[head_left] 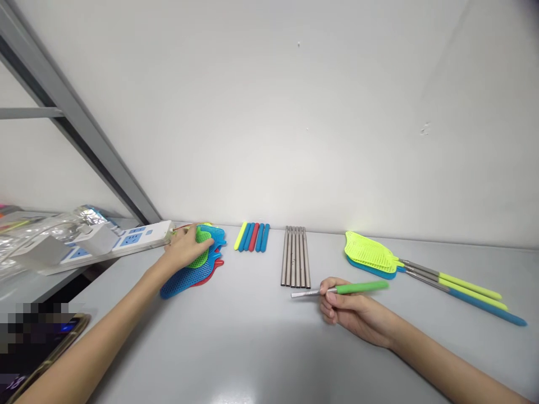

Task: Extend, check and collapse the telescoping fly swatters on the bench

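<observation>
My left hand (188, 247) reaches into a pile of plastic fly swatter heads, its thumb and fingers closed around the edge of a green swatter head (199, 253). Blue swatter heads (185, 279) lie around and under it, with a red swatter head (215, 268) partly covered below. My right hand (349, 307) grips a metal rod fitted with a green handle (362, 287), held nearly level above the table. The rod's bare, narrowed end (301, 294) points left, just in front of a row of metal tubes (295, 258).
Several coloured handles (254, 237) lie side by side near the wall. Three assembled fly swatters, with yellow (370, 251) and blue heads, rest at right. A power strip (147, 238) with plugs, plastic bags (46, 235) and a phone (46, 359) occupy the left side.
</observation>
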The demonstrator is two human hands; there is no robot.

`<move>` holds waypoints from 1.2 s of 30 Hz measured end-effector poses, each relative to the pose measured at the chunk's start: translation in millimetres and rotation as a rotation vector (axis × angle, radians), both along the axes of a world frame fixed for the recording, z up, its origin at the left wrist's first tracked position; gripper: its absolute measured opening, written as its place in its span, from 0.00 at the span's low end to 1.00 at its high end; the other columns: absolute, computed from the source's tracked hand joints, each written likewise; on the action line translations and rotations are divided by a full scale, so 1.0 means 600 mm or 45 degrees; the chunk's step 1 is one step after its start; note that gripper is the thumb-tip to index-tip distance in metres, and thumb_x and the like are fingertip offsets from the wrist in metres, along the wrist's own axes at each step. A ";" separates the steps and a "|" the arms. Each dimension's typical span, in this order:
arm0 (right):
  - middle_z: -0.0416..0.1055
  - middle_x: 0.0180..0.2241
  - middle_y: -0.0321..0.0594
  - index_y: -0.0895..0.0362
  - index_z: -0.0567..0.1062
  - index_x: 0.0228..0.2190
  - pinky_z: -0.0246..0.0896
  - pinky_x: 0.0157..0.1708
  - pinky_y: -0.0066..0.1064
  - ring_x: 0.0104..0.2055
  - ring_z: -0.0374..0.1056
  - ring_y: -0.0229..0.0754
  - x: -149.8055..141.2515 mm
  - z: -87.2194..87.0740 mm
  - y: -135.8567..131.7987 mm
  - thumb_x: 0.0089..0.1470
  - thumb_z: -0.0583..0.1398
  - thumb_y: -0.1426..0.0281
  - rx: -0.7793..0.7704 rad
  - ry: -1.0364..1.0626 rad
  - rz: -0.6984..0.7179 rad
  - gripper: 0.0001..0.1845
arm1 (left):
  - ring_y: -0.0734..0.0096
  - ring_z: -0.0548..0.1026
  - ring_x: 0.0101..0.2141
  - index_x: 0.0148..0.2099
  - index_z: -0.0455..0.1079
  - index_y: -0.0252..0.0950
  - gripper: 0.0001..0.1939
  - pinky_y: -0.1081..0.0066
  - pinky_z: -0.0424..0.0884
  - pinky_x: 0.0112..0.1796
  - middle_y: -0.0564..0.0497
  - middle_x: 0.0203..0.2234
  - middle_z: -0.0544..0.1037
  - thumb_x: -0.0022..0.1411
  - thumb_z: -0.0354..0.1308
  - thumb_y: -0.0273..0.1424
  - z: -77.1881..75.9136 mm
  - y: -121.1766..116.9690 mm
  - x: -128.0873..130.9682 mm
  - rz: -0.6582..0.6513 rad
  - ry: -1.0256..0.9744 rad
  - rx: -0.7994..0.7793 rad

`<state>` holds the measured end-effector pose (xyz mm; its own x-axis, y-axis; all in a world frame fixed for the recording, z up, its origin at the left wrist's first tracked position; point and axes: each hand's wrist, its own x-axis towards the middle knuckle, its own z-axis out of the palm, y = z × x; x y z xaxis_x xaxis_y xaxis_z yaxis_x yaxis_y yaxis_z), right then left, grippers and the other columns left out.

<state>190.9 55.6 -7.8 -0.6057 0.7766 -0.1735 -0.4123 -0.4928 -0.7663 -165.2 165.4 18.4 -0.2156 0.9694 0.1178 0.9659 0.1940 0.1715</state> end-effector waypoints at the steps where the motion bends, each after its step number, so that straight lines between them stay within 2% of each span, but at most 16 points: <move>1: 0.60 0.22 0.35 0.59 0.70 0.30 0.48 0.28 0.27 0.25 0.55 0.33 0.000 0.002 0.001 0.49 0.59 0.73 -0.023 0.001 -0.015 0.03 | 0.36 0.58 0.48 0.55 0.53 0.28 0.37 0.51 0.58 0.42 0.35 0.47 0.62 0.47 0.46 0.47 -0.002 0.000 0.001 0.016 0.009 0.023; 6: 0.62 0.25 0.37 0.59 0.70 0.32 0.49 0.28 0.26 0.26 0.57 0.34 0.002 0.011 0.003 0.51 0.56 0.70 -0.123 0.048 -0.005 0.06 | 0.42 0.58 0.49 0.57 0.49 0.31 0.39 0.54 0.57 0.46 0.37 0.47 0.59 0.46 0.49 0.45 -0.003 -0.002 0.004 0.065 0.048 0.158; 12: 0.62 0.24 0.39 0.60 0.70 0.36 0.50 0.28 0.27 0.26 0.57 0.35 0.004 0.005 0.006 0.53 0.52 0.62 -0.205 0.066 -0.013 0.15 | 0.51 0.56 0.51 0.57 0.49 0.35 0.33 0.59 0.54 0.50 0.42 0.50 0.58 0.50 0.47 0.42 0.024 -0.016 0.023 -0.031 0.067 0.278; 15: 0.61 0.23 0.38 0.60 0.70 0.36 0.50 0.28 0.27 0.25 0.57 0.35 0.005 0.003 0.009 0.54 0.51 0.61 -0.262 0.094 -0.021 0.17 | 0.57 0.58 0.51 0.56 0.53 0.35 0.30 0.62 0.53 0.52 0.44 0.50 0.58 0.50 0.47 0.37 0.038 -0.031 0.052 -0.253 0.010 0.408; 19: 0.62 0.24 0.40 0.61 0.71 0.37 0.51 0.28 0.28 0.26 0.57 0.36 0.005 0.004 0.010 0.54 0.51 0.61 -0.278 0.152 -0.072 0.18 | 0.59 0.54 0.54 0.57 0.50 0.39 0.31 0.63 0.53 0.53 0.48 0.53 0.55 0.49 0.48 0.34 0.045 -0.071 0.113 -0.640 -0.066 0.314; 22: 0.63 0.24 0.40 0.60 0.71 0.36 0.52 0.28 0.28 0.27 0.58 0.37 0.003 0.003 0.008 0.53 0.51 0.63 -0.224 0.170 -0.253 0.16 | 0.58 0.52 0.54 0.59 0.47 0.40 0.34 0.60 0.52 0.53 0.47 0.55 0.52 0.49 0.49 0.31 0.045 -0.109 0.159 -0.843 -0.096 0.213; 25: 0.63 0.25 0.38 0.57 0.70 0.37 0.53 0.28 0.29 0.27 0.58 0.37 0.000 0.002 0.005 0.53 0.51 0.64 -0.173 0.161 -0.450 0.13 | 0.56 0.52 0.54 0.58 0.49 0.41 0.34 0.56 0.52 0.52 0.46 0.55 0.52 0.46 0.51 0.28 0.038 -0.139 0.190 -1.043 -0.122 0.135; 28: 0.63 0.25 0.37 0.53 0.69 0.34 0.54 0.28 0.29 0.27 0.58 0.38 -0.003 0.004 0.004 0.52 0.52 0.64 -0.153 0.127 -0.548 0.10 | 0.55 0.53 0.53 0.55 0.53 0.41 0.34 0.55 0.54 0.51 0.46 0.53 0.54 0.42 0.53 0.25 0.020 -0.155 0.205 -1.233 -0.164 0.077; 32: 0.65 0.26 0.38 0.54 0.66 0.27 0.54 0.29 0.30 0.29 0.59 0.39 -0.005 0.007 0.004 0.52 0.52 0.64 -0.130 0.090 -0.562 0.08 | 0.54 0.55 0.50 0.53 0.56 0.39 0.34 0.54 0.55 0.49 0.44 0.49 0.59 0.39 0.53 0.24 -0.005 -0.162 0.215 -1.355 -0.231 0.041; 36: 0.65 0.25 0.38 0.55 0.65 0.27 0.53 0.29 0.29 0.27 0.58 0.37 -0.005 0.008 0.004 0.52 0.53 0.65 -0.119 0.050 -0.522 0.07 | 0.56 0.57 0.48 0.51 0.59 0.40 0.30 0.55 0.55 0.49 0.45 0.45 0.61 0.42 0.54 0.26 -0.010 -0.166 0.221 -1.442 -0.298 0.037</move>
<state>187.9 58.1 -3.0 -0.2571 0.9367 -0.2379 -0.6167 -0.3485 -0.7059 -32.8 65.9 12.3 0.7557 0.6186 0.2152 0.5279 -0.7697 0.3590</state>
